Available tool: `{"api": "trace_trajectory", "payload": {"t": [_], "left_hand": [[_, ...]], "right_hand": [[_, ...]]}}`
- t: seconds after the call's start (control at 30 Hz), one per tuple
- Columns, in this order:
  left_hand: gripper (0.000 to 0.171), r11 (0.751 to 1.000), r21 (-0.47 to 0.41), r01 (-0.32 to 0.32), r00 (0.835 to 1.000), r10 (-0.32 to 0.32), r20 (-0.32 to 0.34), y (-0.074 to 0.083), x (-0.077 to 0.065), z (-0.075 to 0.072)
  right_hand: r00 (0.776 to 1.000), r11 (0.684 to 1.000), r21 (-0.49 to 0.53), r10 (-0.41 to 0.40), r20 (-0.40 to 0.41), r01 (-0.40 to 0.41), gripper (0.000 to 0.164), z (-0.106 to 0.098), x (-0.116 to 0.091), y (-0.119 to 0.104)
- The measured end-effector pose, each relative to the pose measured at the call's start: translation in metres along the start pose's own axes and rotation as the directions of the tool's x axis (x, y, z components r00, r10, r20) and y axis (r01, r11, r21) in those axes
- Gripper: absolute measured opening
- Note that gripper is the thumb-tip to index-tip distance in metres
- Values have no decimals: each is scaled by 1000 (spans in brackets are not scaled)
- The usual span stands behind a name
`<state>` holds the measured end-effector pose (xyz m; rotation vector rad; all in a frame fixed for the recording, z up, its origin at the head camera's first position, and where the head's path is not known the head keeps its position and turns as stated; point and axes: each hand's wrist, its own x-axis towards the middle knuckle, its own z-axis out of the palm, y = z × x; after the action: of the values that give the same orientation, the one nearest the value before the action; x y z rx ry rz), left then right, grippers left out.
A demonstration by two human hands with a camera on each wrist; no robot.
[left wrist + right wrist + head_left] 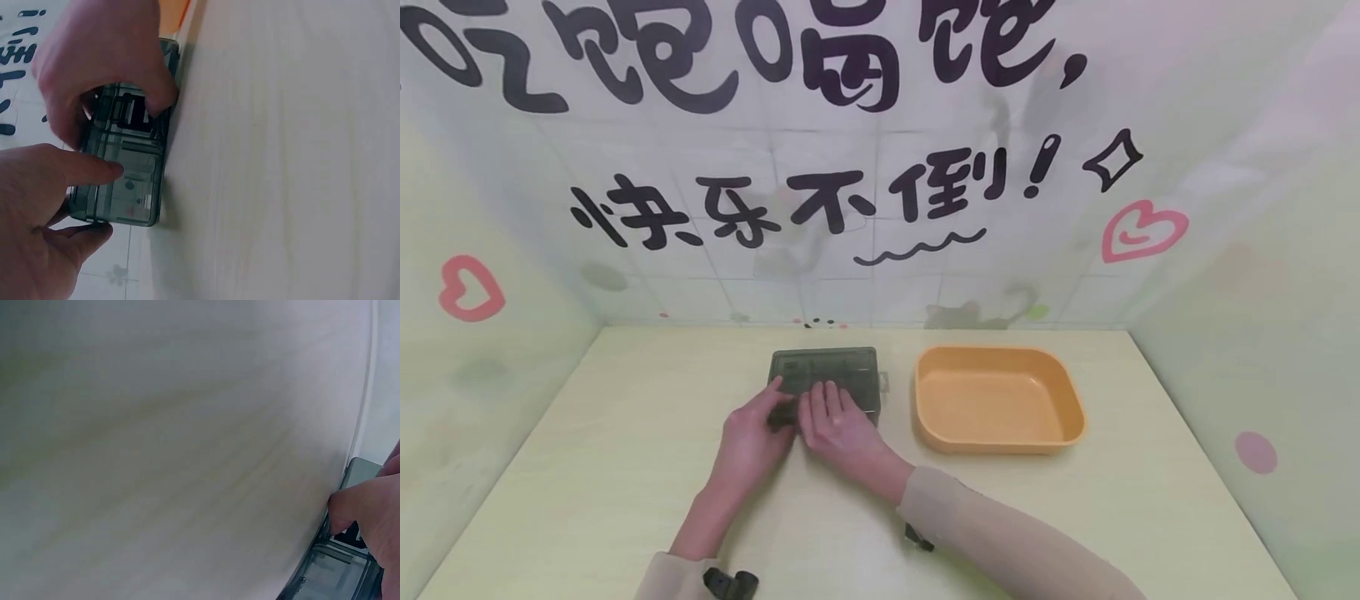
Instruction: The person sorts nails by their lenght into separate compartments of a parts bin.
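Observation:
A dark translucent plastic compartment box (861, 379) lies on the table, with a small clear tab on its right side. Dividers show through the plastic, and a black-and-white patch (134, 112) lies near the right hand's thumb. My left hand (756, 437) grips the box's left front corner, index finger over the top and thumb along the left side. At the front edge my right hand (838, 425) holds the box with fingers bent over the top and thumb at the front. In the right wrist view the right hand (372, 515) hides much of the box.
An orange rectangular tray (1000, 442) stands to the right of the box. The pale wooden table (602, 467) meets a printed back wall (820, 292) just behind the box, and side walls rise at left and right.

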<state>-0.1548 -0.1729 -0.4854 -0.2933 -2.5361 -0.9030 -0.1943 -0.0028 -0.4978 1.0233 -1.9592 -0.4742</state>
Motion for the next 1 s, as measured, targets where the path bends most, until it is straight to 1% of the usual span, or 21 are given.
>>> {"api": "trace_trajectory", "payload": {"t": [0.13, 0.2, 0.33, 0.4, 0.47, 0.63, 0.73, 0.8, 1.0], "left_hand": [[40, 999, -37, -20, 1000, 19, -9, -4, 0, -1], [40, 999, -32, -31, 999, 30, -13, -5, 1, -1], [40, 998, -4, -60, 998, 60, -16, -6, 3, -1], [40, 997, 11, -77, 997, 77, -25, -5, 5, -2], [40, 996, 12, -92, 995, 92, -39, -4, 6, -3], [39, 992, 9, -125, 989, 125, -74, -2, 10, -6], [40, 991, 12, -136, 987, 137, -82, -2, 11, -7], [40, 991, 14, -137, 987, 137, -82, -2, 12, -7], [39, 992, 3, -129, 990, 129, -55, -3, 9, -6]], "right_hand": [[1000, 1000, 9, 14, 17, -14, 30, 2, 0, 2], [999, 1000, 18, 13, 52, -14, 29, 1, 1, 4], [991, 999, 44, -4, 130, -2, 31, 2, 3, 7], [989, 998, 56, -10, 148, 2, 32, 4, 3, 8], [989, 998, 61, -12, 144, 3, 31, 6, 4, 10], [996, 997, 73, -5, 91, -2, 31, 10, 4, 14], [997, 997, 77, -3, 74, -3, 32, 12, 3, 15], [997, 997, 81, -9, 75, 3, 34, 12, 2, 16], [991, 995, 95, -50, 127, 38, 41, 6, -5, 17]]}}
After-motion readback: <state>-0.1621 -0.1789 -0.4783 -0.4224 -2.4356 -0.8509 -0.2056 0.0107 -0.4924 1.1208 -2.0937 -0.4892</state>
